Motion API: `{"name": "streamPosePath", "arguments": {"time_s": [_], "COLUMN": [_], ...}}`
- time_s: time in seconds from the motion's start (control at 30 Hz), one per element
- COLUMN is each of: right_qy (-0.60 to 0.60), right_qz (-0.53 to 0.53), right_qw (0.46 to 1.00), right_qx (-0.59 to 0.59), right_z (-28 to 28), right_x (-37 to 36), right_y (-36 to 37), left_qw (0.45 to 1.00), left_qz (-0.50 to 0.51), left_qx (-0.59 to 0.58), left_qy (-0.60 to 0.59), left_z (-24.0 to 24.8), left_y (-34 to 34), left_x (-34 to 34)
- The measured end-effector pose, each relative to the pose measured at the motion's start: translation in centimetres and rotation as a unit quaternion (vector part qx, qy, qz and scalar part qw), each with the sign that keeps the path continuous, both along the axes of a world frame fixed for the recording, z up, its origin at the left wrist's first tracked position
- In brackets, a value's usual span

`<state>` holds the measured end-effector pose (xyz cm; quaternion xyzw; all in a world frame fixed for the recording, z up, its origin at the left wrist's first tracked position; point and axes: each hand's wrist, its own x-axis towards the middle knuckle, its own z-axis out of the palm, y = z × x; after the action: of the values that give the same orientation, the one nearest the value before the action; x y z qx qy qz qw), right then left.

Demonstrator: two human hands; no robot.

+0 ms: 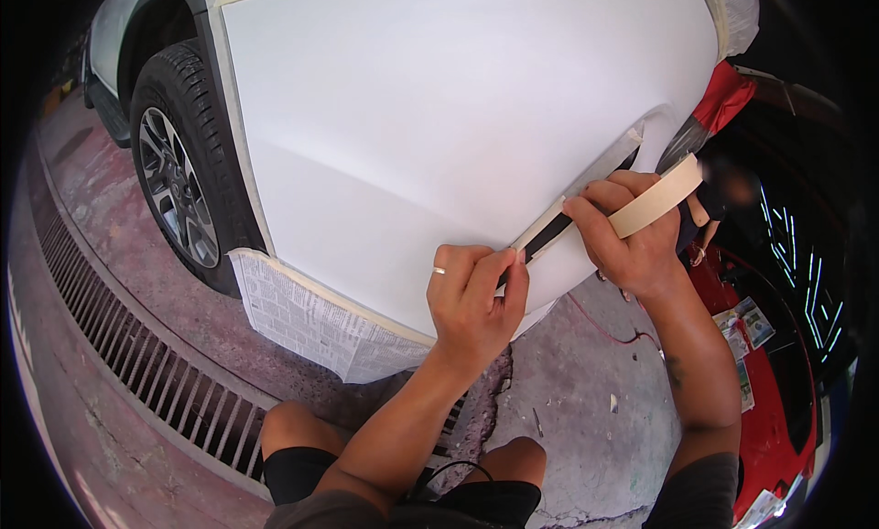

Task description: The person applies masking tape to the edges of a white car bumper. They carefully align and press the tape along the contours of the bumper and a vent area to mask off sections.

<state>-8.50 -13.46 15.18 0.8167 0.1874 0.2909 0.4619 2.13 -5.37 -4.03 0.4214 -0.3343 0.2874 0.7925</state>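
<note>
Tape roll (pixel 655 199) is held near black strip's edge (pixel 549 234), wide floor (pixel 586 401) below

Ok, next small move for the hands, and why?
Probably press down the pale strip along the dark band with the left hand: its fingertips are at the band's lower end, the right hand holds the tape roll farther up, and dark surface shows between them.

One left hand (pixel 478 295), one right hand (pixel 634 245): that's two at one white panel (pixel 439 117)! One tape roll (pixel 656 200) by its right edge, one wheel (pixel 181 183) left of it, one red car (pixel 771 442) right.
</note>
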Motion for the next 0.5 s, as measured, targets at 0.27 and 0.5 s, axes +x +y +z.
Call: {"name": "streamPosePath", "arguments": {"time_s": [0.27, 0.5], "right_qy": [0.000, 0.014], "right_qz": [-0.003, -0.001], "right_qw": [1.000, 0.999], "right_qx": [-0.011, 0.031], "right_z": [0.09, 0.57], "right_x": [0.08, -0.21], "right_y": [0.15, 0.14], "left_qw": [1.000, 1.000], "left_qz": [0.005, -0.018], "left_qx": [0.004, 0.007], "left_qy": [0.004, 0.016], "left_z": [0.07, -0.05], "left_y": [-0.02, 0.14], "left_x": [-0.04, 0.12]}}
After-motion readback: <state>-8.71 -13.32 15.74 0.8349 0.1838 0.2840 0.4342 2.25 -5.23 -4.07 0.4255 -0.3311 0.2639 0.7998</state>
